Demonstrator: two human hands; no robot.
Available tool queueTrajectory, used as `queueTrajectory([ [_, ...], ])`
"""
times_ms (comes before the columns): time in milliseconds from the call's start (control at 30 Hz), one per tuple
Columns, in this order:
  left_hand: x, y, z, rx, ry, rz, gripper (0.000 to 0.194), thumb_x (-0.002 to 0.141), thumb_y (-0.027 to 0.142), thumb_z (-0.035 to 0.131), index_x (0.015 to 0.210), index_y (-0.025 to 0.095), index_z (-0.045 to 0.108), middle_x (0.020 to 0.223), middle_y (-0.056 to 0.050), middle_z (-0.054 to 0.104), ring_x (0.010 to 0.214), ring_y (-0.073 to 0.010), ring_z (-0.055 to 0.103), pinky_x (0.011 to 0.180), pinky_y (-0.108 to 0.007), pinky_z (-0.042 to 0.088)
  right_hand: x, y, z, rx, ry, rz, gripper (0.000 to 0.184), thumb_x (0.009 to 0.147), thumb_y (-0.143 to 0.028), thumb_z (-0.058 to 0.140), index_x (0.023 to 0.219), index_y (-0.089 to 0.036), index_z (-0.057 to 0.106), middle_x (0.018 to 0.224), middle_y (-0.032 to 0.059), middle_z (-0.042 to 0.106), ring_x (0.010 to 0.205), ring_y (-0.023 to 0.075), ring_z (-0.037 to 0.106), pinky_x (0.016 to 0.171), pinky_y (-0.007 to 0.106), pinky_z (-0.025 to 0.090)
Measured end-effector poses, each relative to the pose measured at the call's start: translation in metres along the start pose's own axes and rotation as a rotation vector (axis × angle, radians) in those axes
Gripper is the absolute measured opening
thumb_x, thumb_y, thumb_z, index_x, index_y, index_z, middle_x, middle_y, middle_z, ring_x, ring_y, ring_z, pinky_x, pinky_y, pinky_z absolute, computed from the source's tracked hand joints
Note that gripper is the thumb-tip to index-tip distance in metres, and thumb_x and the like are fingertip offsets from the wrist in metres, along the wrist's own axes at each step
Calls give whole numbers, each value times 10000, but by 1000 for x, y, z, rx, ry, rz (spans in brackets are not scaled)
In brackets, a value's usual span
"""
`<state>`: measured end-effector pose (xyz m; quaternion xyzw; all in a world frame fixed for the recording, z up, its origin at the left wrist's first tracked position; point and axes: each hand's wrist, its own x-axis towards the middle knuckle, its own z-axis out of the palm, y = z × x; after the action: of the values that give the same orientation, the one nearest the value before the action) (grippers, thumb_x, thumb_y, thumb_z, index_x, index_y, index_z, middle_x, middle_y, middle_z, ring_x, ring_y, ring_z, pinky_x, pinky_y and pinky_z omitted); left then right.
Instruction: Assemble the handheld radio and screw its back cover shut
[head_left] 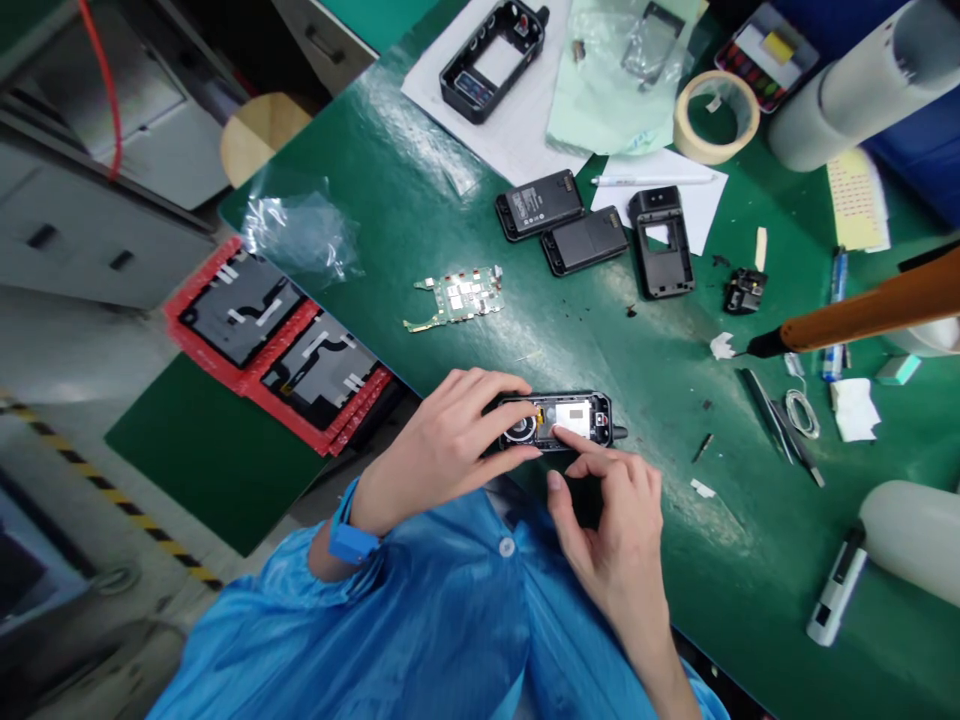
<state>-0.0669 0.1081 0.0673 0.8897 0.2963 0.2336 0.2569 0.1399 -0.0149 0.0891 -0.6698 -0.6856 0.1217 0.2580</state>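
A black handheld radio housing (576, 418) lies near the table's front edge, its inside facing up with a round speaker, a white plate and a small amber flex strip showing. My left hand (457, 435) grips its left end, thumb on the near side and fingers over the far side. With the index finger stretched out, my right hand (615, 510) touches the inside of the housing at its middle; the thumb stands apart and nothing is held. Beyond my left hand lies a green circuit board (465, 296).
Two black battery packs (541, 205) and a black casing (663, 245) lie farther back. Another open housing (491, 60) rests on paper. Tweezers (780, 425), masking tape (716, 117) and an orange-handled screwdriver (862, 305) are at right. Red-wrapped parts (319, 375) sit beside the table's left edge.
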Motion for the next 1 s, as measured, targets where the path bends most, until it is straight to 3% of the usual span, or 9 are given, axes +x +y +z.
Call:
queueTrajectory([
  [333,-4,1,7,-16,54,-19,77,1140,260,684,1109,192,702,1327,-133,816,1134,-245,751,961,-403,567,0,0,-1,13,2,-3,106,1163,-286,634,1104,-264,550,1292,83,849,1010,229,728,905,416,473],
  [467,-4,1,8,-97,49,-68,179,1123,302,707,1267,197,688,1373,-139,814,1201,-270,767,1012,-435,582,-1,0,0,20,0,-6,91,1158,-291,639,1114,-265,563,1300,82,849,1011,232,724,893,423,471],
  [600,4,-5,6,-231,62,-110,287,1155,250,599,1436,201,631,1378,-117,819,1197,-246,777,1073,-436,596,-1,1,1,20,1,1,99,1166,-308,625,1101,-273,560,1292,83,853,992,239,732,893,435,480],
  [767,21,-19,-3,-252,-99,-51,372,1160,122,486,1481,207,654,1389,-78,817,1207,-211,755,1073,-378,583,0,1,0,0,5,-11,108,1183,-329,605,1105,-273,554,1264,89,854,1003,246,746,872,435,486],
  [1000,33,-34,-5,-289,-226,32,298,1176,174,497,1379,210,713,1327,-76,826,1220,-230,752,1051,-378,541,0,0,-2,23,-3,1,87,1161,-290,636,1116,-273,563,1272,82,849,1003,242,749,875,428,504],
])
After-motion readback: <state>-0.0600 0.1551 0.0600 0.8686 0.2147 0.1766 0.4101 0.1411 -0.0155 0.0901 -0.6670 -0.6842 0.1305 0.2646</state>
